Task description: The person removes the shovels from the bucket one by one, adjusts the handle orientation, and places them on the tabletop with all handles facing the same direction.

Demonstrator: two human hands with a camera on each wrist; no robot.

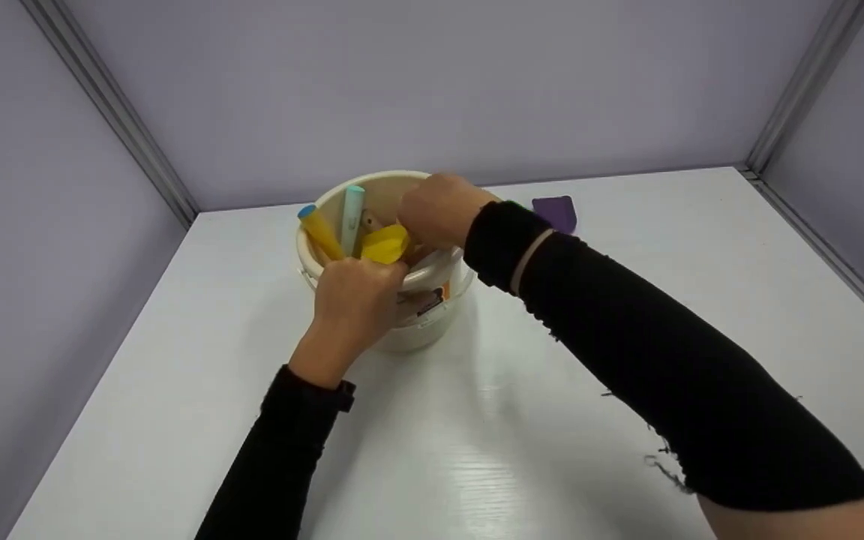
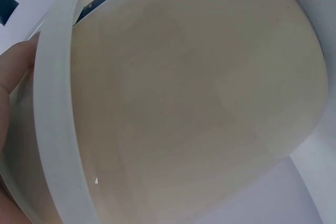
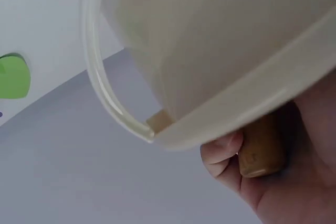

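White desk [image 1: 552, 420], lilac walls. Left hand [image 1: 353, 300] clamped on near rim of bucket [image 1: 432, 315]; right hand [image 1: 439, 210] clenched round wooden handle [image 3: 260, 150] inside, beside yellow scoop [image 1: 385, 244]. Risk judged: bucket tipped toward left grip if handle snagged among tools; purple piece [image 1: 556, 212] beyond right grip possibly knocked.
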